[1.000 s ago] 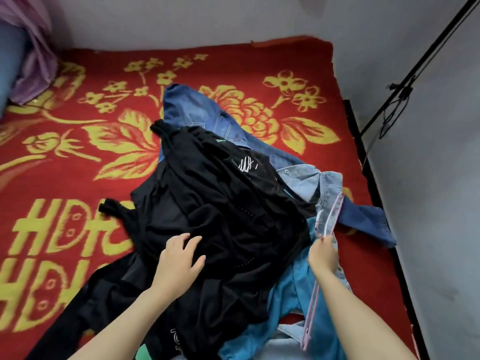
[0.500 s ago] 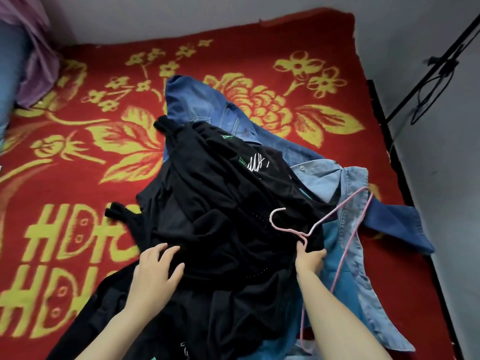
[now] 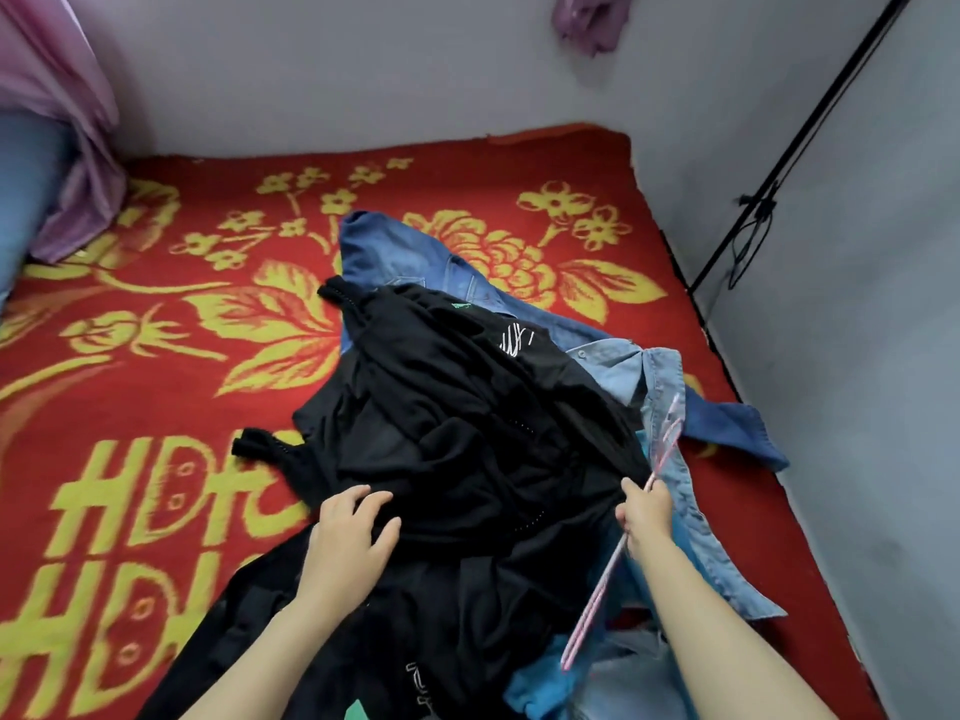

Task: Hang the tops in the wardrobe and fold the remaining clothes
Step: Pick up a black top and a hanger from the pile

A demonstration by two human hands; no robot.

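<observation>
Clothes pile (image 3: 519, 511) sits on the near right part of a red blanket (image 3: 156, 366) with yellow flowers and lettering, in a corner of pale walls (image 3: 363, 85)

Layers as I read them from the head view:
- black garments (image 3: 457, 407) on top and widest, one with a small white print near its far edge
- dark blue jeans (image 3: 395, 252) stick out from under them on the far side
- light blue denim shirt (image 3: 618, 366) lies along the right edge, one long edge of it running toward the camera
- brighter blue garment (image 3: 535, 683) shows at the near edge, partly under the black cloth

Left hand (image 3: 348, 537): palm down on the black garments, fingers apart and loosely bent, thumb out to the right. I log it as resting on the cloth, not gripping

Right hand (image 3: 644, 517): at the right edge of the black cloth, fingers closed round a pink hanger (image 3: 596, 600). The hanger shows nearly edge-on. One end rises past the hand over the denim shirt, and the other slants down toward the camera beside the forearm. I cannot make out its hook. The wire is bare

Surroundings: a black rail (image 3: 795, 142) slants along the right wall, with a dark cord (image 3: 748, 241) hanging from it. Purple cloth (image 3: 83, 163) hangs at the far left, and a purple scrap (image 3: 587, 23) sits high on the far wall
</observation>
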